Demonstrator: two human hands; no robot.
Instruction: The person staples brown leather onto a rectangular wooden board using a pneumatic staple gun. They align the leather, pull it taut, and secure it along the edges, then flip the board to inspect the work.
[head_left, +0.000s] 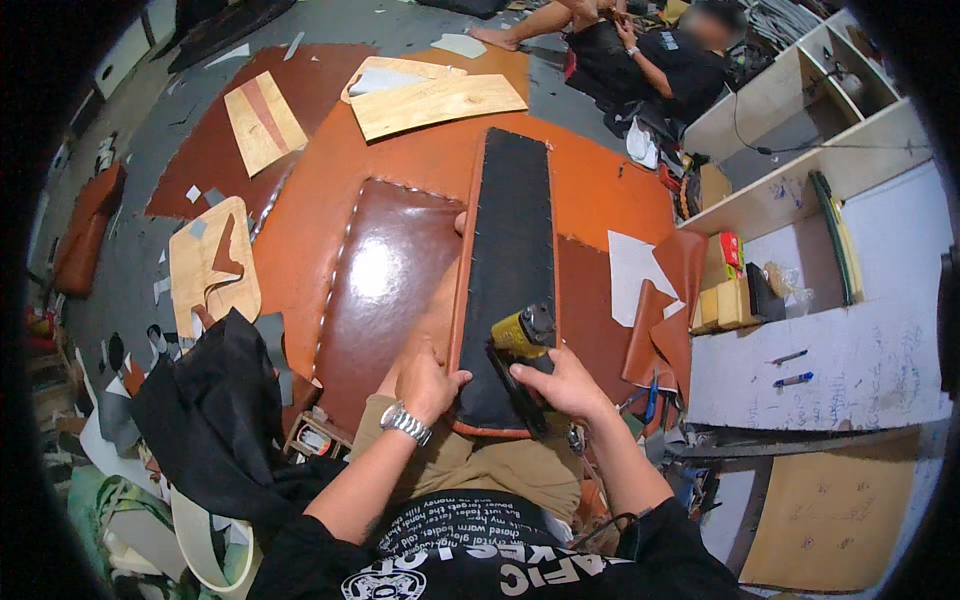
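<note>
A long narrow upholstered panel (pixel 510 220) rests on my lap, its black cloth backing facing up and a reddish-brown leather edge showing around it. Small staples dot the cloth along its sides. My left hand (pixel 428 385), with a metal wristwatch, grips the panel's near left edge, thumb on the backing. A yellow and black staple gun (pixel 523 332) is in my right hand (pixel 565 383), over the near right part of the panel. The gun's nose lies against or just above the black cloth; I cannot tell which. Part of its handle is hidden by my fingers.
Brown and orange leather sheets (pixel 400 260) cover the floor ahead, with wooden boards (pixel 440 105) on them. Black cloth (pixel 220 400) is heaped at my left. A white shelf unit (pixel 820 370) stands at right. Another person (pixel 670 60) sits at the far right.
</note>
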